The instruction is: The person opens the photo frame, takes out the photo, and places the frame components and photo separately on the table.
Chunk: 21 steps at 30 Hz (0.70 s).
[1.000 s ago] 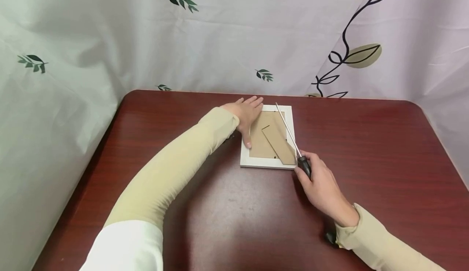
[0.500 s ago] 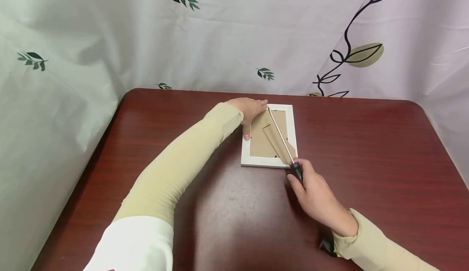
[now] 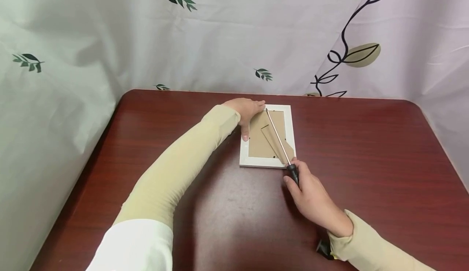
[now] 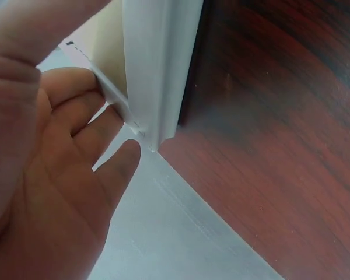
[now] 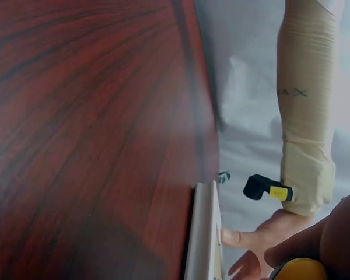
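A white picture frame (image 3: 288, 128) lies back side up on the table, its brown backing board (image 3: 258, 146) and slanted stand flap (image 3: 274, 142) showing. My left hand (image 3: 249, 110) rests at the frame's upper left corner, thumb along the left border. In the left wrist view its fingers (image 4: 119, 169) lie relaxed along the frame's edge. My right hand (image 3: 311, 193) grips a screwdriver (image 3: 277, 135) by its black handle, below the frame's lower right corner. The shaft slants over the flap, with the tip at the top border beside the left fingertips. The handle's end (image 5: 303, 269) is yellow.
The dark red wooden table (image 3: 366, 153) stretches around the frame. Behind it hangs a pale curtain (image 3: 227, 30) with leaf prints. A small black camera (image 5: 256, 186) sits on the left wrist, and another black piece (image 3: 324, 249) is under the right sleeve.
The screwdriver's tip has swung left over the frame towards my left fingertips. My right hand has shifted left and slightly nearer. My left fingers, earlier spread, are closer together.
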### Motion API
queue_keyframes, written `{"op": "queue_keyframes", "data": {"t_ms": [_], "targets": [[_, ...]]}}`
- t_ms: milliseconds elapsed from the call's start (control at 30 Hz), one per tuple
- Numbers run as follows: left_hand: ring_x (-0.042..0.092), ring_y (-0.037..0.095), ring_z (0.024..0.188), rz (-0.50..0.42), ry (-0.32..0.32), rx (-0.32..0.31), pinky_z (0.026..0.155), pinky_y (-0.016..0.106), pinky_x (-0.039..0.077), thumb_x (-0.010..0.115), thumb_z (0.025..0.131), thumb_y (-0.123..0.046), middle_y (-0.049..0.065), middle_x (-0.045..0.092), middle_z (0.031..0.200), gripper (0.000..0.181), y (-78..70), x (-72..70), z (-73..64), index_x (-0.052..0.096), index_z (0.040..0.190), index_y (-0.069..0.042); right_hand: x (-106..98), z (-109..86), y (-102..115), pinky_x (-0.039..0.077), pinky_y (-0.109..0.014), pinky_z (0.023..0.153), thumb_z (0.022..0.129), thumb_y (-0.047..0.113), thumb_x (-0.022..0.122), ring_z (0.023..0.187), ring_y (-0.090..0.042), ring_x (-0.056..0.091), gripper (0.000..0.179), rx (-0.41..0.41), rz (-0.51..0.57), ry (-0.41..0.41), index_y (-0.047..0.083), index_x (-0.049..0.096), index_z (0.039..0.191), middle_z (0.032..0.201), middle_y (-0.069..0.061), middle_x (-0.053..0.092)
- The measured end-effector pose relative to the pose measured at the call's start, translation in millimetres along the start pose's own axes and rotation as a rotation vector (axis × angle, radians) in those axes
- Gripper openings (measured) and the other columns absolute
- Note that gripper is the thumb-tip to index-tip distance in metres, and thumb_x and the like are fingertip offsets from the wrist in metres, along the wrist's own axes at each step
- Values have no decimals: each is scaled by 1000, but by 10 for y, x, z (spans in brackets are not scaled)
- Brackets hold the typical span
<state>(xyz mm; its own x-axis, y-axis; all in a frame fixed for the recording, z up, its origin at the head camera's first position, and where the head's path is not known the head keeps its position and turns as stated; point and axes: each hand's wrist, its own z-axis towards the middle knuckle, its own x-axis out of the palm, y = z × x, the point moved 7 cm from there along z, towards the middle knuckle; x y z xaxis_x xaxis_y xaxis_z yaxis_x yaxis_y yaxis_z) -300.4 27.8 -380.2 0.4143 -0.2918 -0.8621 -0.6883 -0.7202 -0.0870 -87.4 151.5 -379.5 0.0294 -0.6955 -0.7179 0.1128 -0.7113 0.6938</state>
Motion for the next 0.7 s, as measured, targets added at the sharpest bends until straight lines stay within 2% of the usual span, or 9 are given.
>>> {"op": "queue_keyframes", "data": {"t_ms": [100,233,533,700], "targets": [[24,24,151,-10,-3,-12,121,32,23,97,61,-39,2,11,169,130,10,5,-4,19,162,-14,0,3,-9,51,-54,90,97,3,62,110,-36,63,30,-21,-9,-16,-2,48,123,128,-27,60],[22,23,152,-35,-13,-31,121,32,22,97,62,-40,1,11,169,130,38,30,-10,19,162,-15,-8,23,-51,45,-58,101,98,4,61,129,-43,51,33,-29,-12,-23,-5,47,127,144,-34,46],[23,23,151,-18,-16,-63,120,30,24,94,68,-40,5,12,169,120,34,41,-112,24,160,-9,-14,95,-73,41,-59,106,98,3,59,132,-43,49,45,-42,-26,-7,-13,43,136,145,-35,44],[26,27,150,-25,-37,-93,120,32,25,94,66,-45,8,13,168,123,62,61,-142,24,160,-7,-13,146,-91,36,-59,110,97,1,60,134,-46,45,39,-68,-32,-26,-13,46,130,143,-37,45]]}}
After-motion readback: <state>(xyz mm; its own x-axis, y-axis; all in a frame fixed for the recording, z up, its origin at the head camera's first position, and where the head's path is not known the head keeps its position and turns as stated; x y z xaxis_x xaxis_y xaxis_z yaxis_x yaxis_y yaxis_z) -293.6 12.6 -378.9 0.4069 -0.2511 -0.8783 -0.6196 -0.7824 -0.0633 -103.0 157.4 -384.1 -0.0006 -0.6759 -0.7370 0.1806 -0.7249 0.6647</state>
